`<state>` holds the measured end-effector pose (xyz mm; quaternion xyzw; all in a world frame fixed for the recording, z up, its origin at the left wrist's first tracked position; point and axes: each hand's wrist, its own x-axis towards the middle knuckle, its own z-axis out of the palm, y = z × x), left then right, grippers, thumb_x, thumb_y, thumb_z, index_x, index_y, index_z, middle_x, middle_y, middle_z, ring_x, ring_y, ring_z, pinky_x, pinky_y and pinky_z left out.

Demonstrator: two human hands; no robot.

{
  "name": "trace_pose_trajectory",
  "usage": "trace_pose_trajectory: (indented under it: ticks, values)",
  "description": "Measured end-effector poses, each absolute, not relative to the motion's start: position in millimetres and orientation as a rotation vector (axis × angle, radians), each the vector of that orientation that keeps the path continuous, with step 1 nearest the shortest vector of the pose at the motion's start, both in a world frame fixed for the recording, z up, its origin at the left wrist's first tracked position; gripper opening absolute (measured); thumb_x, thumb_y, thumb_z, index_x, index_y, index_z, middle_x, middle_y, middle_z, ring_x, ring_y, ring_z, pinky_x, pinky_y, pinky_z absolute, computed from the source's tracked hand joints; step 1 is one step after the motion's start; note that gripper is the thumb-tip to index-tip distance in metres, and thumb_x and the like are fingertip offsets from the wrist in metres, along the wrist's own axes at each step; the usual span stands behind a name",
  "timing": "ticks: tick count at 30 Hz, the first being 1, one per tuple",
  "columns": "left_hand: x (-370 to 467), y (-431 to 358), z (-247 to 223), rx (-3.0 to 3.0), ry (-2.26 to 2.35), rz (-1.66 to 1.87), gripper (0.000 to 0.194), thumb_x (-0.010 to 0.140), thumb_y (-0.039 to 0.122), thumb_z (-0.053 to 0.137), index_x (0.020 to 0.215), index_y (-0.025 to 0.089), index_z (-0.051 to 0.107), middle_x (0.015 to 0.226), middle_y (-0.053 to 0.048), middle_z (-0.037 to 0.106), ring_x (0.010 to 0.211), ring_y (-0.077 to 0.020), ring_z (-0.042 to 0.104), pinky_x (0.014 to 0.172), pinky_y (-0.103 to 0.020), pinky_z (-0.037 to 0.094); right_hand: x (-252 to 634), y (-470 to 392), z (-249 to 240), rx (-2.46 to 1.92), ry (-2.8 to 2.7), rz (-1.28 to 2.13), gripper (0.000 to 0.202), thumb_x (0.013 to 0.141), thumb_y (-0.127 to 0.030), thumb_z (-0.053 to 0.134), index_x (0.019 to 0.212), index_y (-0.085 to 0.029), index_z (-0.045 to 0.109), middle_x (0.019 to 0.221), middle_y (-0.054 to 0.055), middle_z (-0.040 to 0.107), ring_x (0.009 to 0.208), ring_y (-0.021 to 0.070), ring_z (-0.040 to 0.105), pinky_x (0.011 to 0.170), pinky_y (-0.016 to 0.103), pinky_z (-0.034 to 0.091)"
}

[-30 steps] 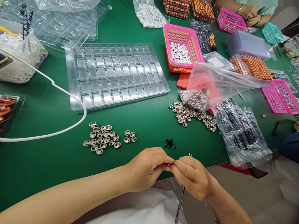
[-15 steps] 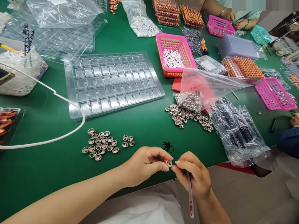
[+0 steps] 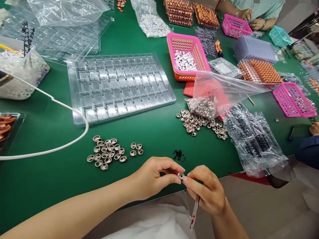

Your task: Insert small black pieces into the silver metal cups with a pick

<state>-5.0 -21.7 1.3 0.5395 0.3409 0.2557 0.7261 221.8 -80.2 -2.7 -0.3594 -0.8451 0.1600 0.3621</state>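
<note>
Between thumb and forefinger, my left hand (image 3: 159, 176) pinches a small silver ring-shaped part (image 3: 181, 176) with a dark centre, just over the table's front edge. My right hand (image 3: 208, 189) is closed round tweezers (image 3: 195, 212), whose handle end with red marks points down toward me; their tips are hidden by the fingers. The right thumb and fingertips come up against the silver part's right side. Just beyond the hands lies a little heap of tiny black pieces (image 3: 178, 155). Left of them sit several silver cup-shaped parts (image 3: 107, 152) and a smaller group (image 3: 136, 149).
A clear compartment tray (image 3: 122, 86) lies behind, crossed at its left by a white cable (image 3: 74, 142). To the right are loose silver parts (image 3: 193, 122), a pink basket (image 3: 171, 43) of white pieces, and a plastic bag (image 3: 256, 142) of black parts. Co-workers' hands (image 3: 251, 20) show at far right.
My right hand has turned and closed in on the silver part, and the tweezers' handle end has swung left. My left hand keeps its pinch, almost unmoved.
</note>
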Motion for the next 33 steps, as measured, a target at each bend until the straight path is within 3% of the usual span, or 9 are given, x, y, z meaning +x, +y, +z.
trace_pose_trajectory:
  ticks: [7, 16, 27, 33]
  values:
    - [-6, -26, -6, 1.568, 0.624, 0.778, 0.016, 0.093, 0.017, 0.068, 0.106, 0.014, 0.077, 0.082, -0.008, 0.078, 0.074, -0.0163, 0.072, 0.07, -0.024, 0.058, 227, -76, 6, -0.812, -2.388, 0.267, 0.028, 0.092, -0.002, 0.054, 0.117, -0.004, 0.068, 0.096, 0.013, 0.07, 0.083, 0.0209, 0.061, 0.064, 0.035, 0.05]
    - [-4, -28, -5, 1.688, 0.59, 0.848, 0.014, 0.095, 0.013, 0.066, 0.105, 0.015, 0.075, 0.083, -0.008, 0.079, 0.072, -0.0154, 0.071, 0.069, -0.023, 0.057, 222, -71, 21, -0.748, -2.489, 0.281, 0.032, 0.1, -0.006, 0.04, 0.116, -0.004, 0.067, 0.097, 0.013, 0.072, 0.078, 0.0196, 0.063, 0.058, 0.035, 0.045]
    - [-5, -30, -2, 1.741, 0.589, 0.834, 0.015, 0.099, 0.017, 0.06, 0.105, 0.016, 0.073, 0.079, -0.007, 0.076, 0.071, -0.0155, 0.069, 0.068, -0.023, 0.057, 224, -71, 22, -0.691, -2.519, 0.323, 0.037, 0.098, -0.007, 0.035, 0.118, -0.002, 0.066, 0.103, 0.016, 0.073, 0.082, 0.0215, 0.064, 0.057, 0.036, 0.051]
    - [-5, -32, 0, 1.747, 0.59, 0.875, 0.016, 0.096, 0.01, 0.06, 0.105, 0.015, 0.072, 0.078, -0.007, 0.076, 0.071, -0.0154, 0.068, 0.066, -0.023, 0.056, 222, -72, 18, -0.674, -2.467, 0.329, 0.034, 0.095, -0.005, 0.041, 0.116, 0.0, 0.066, 0.101, 0.016, 0.072, 0.084, 0.0224, 0.065, 0.061, 0.036, 0.054]
